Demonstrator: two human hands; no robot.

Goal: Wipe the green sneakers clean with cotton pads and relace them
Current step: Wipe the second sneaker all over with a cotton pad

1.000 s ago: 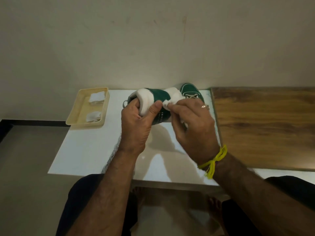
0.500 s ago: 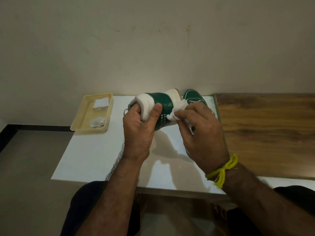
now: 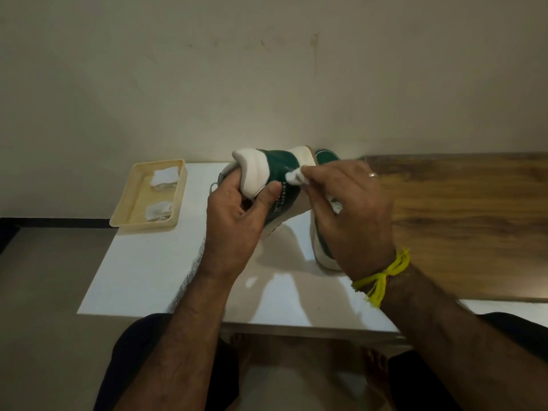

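Note:
My left hand [image 3: 234, 216] grips a green and white sneaker [image 3: 277, 169] by its white heel, held above the white table [image 3: 142, 277] with its side facing me. My right hand [image 3: 353, 212] pinches a crumpled white cotton pad [image 3: 293, 175] and presses it against the sneaker's green side near the white sole edge. The second green sneaker [image 3: 323, 247] stands on the table behind my right hand, mostly hidden by it. A grey lace [image 3: 189, 271] lies on the table under my left forearm.
A cream tray [image 3: 124, 203] at the table's far left corner holds two white cotton pads [image 3: 164, 178]. A wooden board [image 3: 462, 215] borders the table on the right. The wall runs close behind. My knees and bare feet show below the table's front edge.
My right hand has slid the cotton pad along the sneaker's green side, up and towards the sole. The left hand keeps its grip on the heel. The camera has moved closer.

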